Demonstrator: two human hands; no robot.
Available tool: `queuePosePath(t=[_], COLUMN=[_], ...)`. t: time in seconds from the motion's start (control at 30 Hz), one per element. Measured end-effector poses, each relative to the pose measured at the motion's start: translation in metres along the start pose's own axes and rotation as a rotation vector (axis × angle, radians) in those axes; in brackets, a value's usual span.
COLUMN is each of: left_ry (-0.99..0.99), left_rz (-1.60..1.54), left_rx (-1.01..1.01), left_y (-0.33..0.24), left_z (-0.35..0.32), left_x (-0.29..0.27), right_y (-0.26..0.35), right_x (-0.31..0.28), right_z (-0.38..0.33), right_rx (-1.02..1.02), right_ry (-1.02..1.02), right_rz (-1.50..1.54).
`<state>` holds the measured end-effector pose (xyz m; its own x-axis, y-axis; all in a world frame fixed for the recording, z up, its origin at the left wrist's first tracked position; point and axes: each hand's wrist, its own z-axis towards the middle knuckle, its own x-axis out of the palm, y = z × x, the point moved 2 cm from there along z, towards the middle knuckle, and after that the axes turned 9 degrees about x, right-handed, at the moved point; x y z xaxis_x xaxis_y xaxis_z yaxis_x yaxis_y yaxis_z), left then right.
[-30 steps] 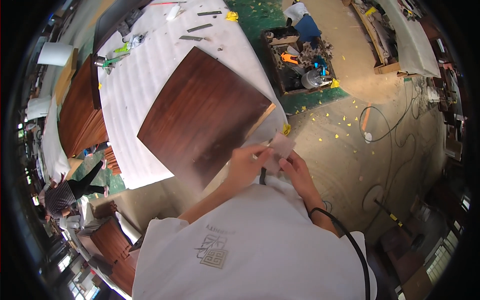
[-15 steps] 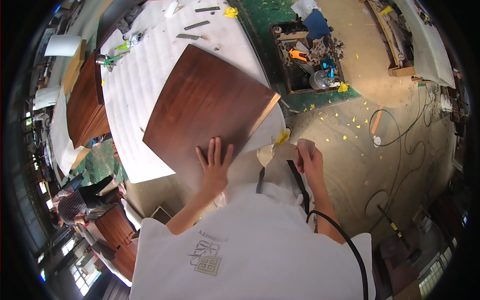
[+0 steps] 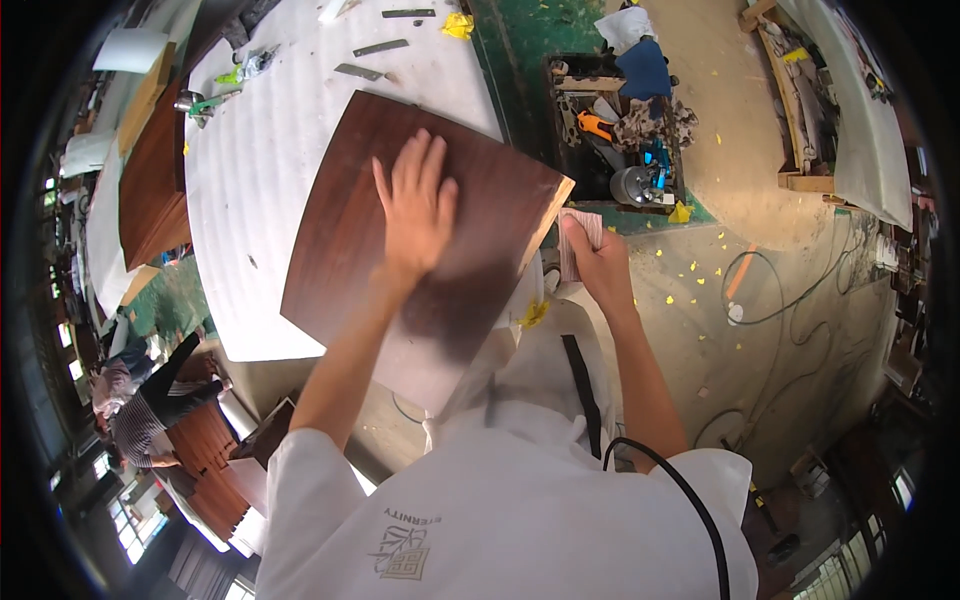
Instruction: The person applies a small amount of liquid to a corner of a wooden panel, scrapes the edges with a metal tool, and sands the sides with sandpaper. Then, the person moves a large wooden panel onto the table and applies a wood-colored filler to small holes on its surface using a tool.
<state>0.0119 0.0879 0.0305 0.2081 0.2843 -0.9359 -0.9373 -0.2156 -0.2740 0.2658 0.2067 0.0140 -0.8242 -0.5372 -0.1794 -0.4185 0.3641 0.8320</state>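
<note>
The dark brown board (image 3: pixel 460 260) lies slanted on the white table cover (image 3: pixel 240 200), and its near corner goes past the table edge, toward the shirt (image 3: pixel 500 510). To the left of the board the cover spreads wide; beyond the far edge there are three metal strips (image 3: pixel 381 48). The board's pale right edge (image 3: pixel 545 225) faces the floor (image 3: pixel 660 340), well apart from the toolbox (image 3: pixel 556 140). A yellow rag (image 3: pixel 533 314) is near this edge. The left hand (image 3: pixel 413 210) is laid flat upon the board, its fingers a little spread. The right hand (image 3: pixel 603 265) pinches a pink pad (image 3: pixel 568 262) just beside the pale edge; whether the pad touches it, I cannot tell.
</note>
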Motion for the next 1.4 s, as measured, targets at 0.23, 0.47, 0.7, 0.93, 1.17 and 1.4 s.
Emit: queuePosePath(t=[0.23,0.47,0.7,0.93,1.17,1.4], left_ry=[0.009,0.011,0.017,-0.014,-0.036,-0.071], left_rz=[0.071,0.038,0.045,0.023,0.016,0.015], left_rx=[-0.094,-0.099,-0.097,-0.099,-0.095,-0.089], left_y=[0.025,0.028,0.025,0.028,0.031,0.032], left_z=[0.031,0.03,0.026,0.032,0.033,0.03], left_x=[0.021,0.02,0.017,0.02,0.02,0.022], right_y=[-0.025,-0.004,0.003,0.014,0.022,-0.006], right_x=[0.045,0.038,0.017,0.006,0.024,0.037], right_z=[-0.026,0.02,0.042,0.055,-0.003,-0.045], right_rx=[0.1,0.07,0.161,0.01,0.237,0.148], right_ry=[-0.079,-0.139,-0.126,-0.095,0.086,0.087], right_rz=[-0.172,0.015,-0.057,-0.208,-0.178,-0.156])
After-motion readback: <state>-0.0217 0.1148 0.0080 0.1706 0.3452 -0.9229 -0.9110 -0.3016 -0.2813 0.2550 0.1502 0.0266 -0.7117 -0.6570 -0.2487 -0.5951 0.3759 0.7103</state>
